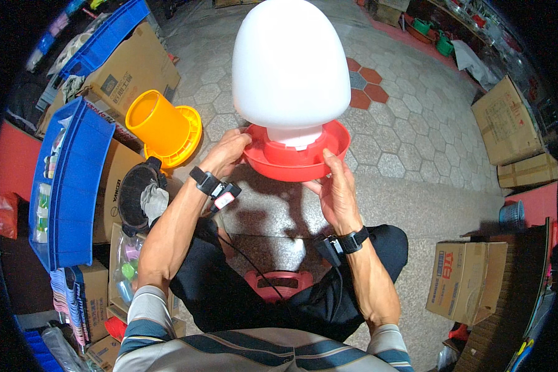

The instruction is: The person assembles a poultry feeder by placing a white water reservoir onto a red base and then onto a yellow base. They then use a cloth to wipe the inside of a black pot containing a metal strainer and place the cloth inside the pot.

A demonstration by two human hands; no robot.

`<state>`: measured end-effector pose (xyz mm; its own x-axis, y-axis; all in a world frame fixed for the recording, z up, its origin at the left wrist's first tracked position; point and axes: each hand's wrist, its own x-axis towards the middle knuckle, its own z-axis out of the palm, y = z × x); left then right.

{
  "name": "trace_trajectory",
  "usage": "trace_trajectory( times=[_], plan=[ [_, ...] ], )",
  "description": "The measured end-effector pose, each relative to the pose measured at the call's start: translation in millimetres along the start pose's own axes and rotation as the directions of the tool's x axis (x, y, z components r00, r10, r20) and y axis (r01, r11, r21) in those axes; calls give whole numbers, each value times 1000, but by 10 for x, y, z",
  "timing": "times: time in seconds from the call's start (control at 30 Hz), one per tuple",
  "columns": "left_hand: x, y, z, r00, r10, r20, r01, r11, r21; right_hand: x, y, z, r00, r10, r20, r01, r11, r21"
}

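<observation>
- Dome (291, 68): white, smooth and rounded, held upright above the middle of the floor (409, 133), well in from its left and right edges.
- Neck (294, 135): the dome's narrower lower part, also white, standing within the raised central ring of a red dish (285, 172); whether the two are fastened together cannot be told.
- Left hand (230, 152): gripping the dish's rim at its left side, fingers bent around the edge.
- Right hand (336, 192): gripping the near right part of the same rim, thumb upright against the outer wall, other fingers reaching beneath the dish.
- Wrists: each bears a black strap with a small black device, the left (208, 183) and the right (353, 240).
- Yellow feeder (152, 124): an open-topped cylinder on a broad round tray, toward the floor's left edge.
- Black tub (130, 201): just nearer than the yellow feeder, with a grey cloth (155, 201) at its near right side.
- Blue bin (74, 198): long and filled with small goods, at the floor's left edge.
- Cardboard box (459, 279): toward the floor's near right corner.
- Pink stool (282, 283): low, at the floor's near edge, between dark-trousered legs.
</observation>
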<state>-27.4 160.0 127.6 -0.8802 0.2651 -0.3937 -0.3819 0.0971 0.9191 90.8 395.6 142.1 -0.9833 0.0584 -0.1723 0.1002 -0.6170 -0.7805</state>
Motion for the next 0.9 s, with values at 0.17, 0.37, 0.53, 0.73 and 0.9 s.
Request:
trace_trajectory(
  times=[0.17, 0.37, 0.53, 0.73, 0.9],
  plan=[
    [20, -23, 0, 1000, 9, 13, -9, 1000, 3, 1, 4, -13, 1000, 6, -4, -6, 1000, -13],
    [-7, 5, -22, 999, -5, 45, 3, 999, 41, 16, 17, -28, 1000, 5, 0, -5, 1000, -13],
    [14, -40, 12, 1000, 12, 1, -12, 999, -31, 13, 22, -22, 1000, -5, 12, 6, 1000, -4],
    [20, -15, -48, 999, -12, 45, 9, 997, 75, 33, 39, -31, 1000, 1, 18, -1, 1000, -15],
    [13, -16, -8, 999, 4, 42, -5, 1000, 22, 34, 49, -43, 1000, -9, 9, 9, 999, -41]
  ],
)
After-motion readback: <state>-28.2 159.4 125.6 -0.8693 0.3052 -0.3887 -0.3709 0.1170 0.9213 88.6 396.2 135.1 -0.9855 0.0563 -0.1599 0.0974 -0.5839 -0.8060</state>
